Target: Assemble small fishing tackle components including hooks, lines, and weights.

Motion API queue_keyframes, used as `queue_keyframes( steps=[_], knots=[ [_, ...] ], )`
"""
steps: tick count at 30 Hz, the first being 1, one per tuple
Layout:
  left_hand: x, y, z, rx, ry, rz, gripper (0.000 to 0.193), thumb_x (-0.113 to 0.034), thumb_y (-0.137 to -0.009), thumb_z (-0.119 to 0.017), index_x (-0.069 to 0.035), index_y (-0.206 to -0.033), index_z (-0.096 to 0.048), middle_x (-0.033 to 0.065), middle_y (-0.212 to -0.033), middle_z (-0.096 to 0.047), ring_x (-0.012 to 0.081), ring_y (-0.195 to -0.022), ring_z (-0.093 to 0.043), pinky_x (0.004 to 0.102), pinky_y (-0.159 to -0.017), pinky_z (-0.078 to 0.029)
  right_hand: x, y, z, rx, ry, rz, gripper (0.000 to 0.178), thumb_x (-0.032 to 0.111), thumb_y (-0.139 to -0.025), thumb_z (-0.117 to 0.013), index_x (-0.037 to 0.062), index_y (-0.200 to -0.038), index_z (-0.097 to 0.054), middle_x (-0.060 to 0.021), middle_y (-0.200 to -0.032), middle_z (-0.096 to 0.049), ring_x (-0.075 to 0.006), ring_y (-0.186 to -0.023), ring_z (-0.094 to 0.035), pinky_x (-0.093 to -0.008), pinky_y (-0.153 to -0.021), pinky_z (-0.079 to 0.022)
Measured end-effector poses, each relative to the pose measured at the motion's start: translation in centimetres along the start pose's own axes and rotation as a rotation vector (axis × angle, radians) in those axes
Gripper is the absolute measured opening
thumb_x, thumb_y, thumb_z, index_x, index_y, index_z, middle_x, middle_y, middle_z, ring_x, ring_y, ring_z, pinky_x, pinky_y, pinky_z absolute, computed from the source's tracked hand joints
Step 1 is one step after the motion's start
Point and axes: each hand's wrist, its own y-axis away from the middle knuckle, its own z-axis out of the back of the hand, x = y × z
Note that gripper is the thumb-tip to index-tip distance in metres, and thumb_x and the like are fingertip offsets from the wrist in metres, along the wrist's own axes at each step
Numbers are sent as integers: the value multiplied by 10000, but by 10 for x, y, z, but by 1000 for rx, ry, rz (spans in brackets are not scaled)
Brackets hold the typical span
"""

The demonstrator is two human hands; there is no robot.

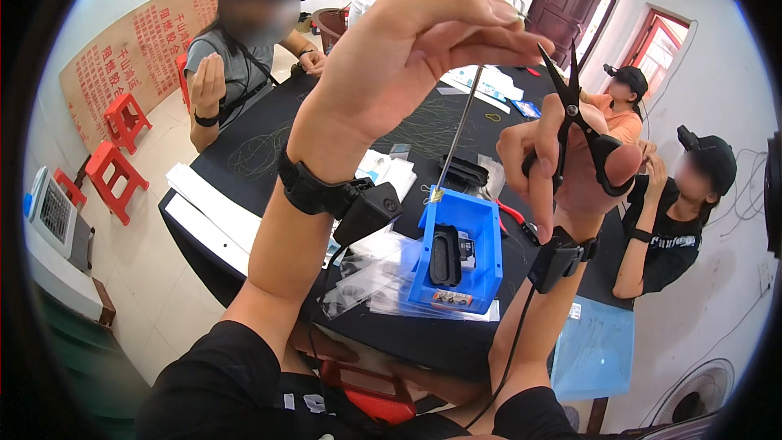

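My left hand [423, 53] is raised over the table, wrist bent, with its fingers closed together beside a small silvery piece [520, 10]. What its fingertips hold is too small to make out. My right hand [582, 151] grips black scissors [573, 112], with fingers through the loops. Their blades are spread and point upward, one tip close to my left fingertips. Below my left hand a thin metal rod [462, 130] rises from a gold-coloured binder clip [436, 194] on the rim of a blue bin [489, 277]. Inside the bin lies an oblong black tray [444, 257].
Clear plastic bags [366, 277] lie beside the bin, and red-handled pliers [517, 218] lie behind it. Thin greenish line [265, 147] is spread on the black tablecloth. A light-blue folder [595, 350] overhangs the near right edge. Several people sit around the table.
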Motion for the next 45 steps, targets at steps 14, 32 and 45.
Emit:
queue_keyframes(
  steps=[14,32,45],
  knots=[
    [13,-1,-5,-43,131,-59,287,-171,-1012,-591,17,-831,-709,182,-940,-759,342,-1083,-749,382,-1008,-588,8,11,4,6,45,-114,720,801,-983,-460,82,-938,-481,-80,-512,-639,-173,-576,-496,-254,-492,-298],
    [13,5,-23,-67,-508,2,130,-49,-897,-743,77,-931,-741,28,-630,-688,151,-682,-764,207,-621,-525,16,-17,-14,-678,866,336,344,13,-843,-871,14,-1097,-640,-127,-919,-760,-118,-851,-714,-181,-666,-483],
    [15,6,-24,-84,-544,27,151,-53,-873,-742,92,-912,-737,-21,-582,-605,128,-644,-736,210,-578,-490,15,-13,-9,-664,869,336,313,-39,-830,-831,27,-1037,-606,-130,-922,-743,-111,-835,-706,-173,-655,-475]
  ],
)
